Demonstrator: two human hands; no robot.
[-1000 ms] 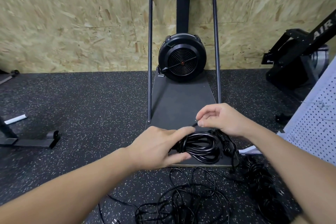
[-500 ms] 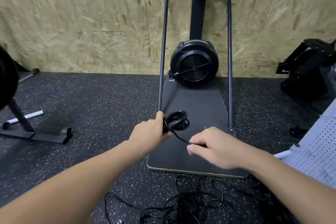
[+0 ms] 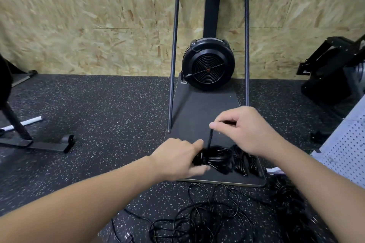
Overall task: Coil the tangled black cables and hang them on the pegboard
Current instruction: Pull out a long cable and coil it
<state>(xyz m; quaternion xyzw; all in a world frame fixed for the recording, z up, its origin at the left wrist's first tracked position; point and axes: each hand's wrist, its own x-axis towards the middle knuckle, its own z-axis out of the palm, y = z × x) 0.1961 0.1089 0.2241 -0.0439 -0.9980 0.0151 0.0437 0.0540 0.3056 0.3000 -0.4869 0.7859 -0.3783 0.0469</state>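
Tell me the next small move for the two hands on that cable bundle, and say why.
Probably wrap the free end once more around the coil. The left hand grips the coiled black cable over the machine's platform, while the right hand pinches the cable's loose tail, raised above the bundle, not yet tucked.

Two bare forearms, left hand (image 3: 177, 159) and right hand (image 3: 249, 130) ungloved (no sleeves showing).

Black coil (image 3: 217, 157) bundled above the platform, loose end rising from it, tangled cables (image 3: 201, 221) on the floor, white pegboard (image 3: 349, 144) leaning at right.
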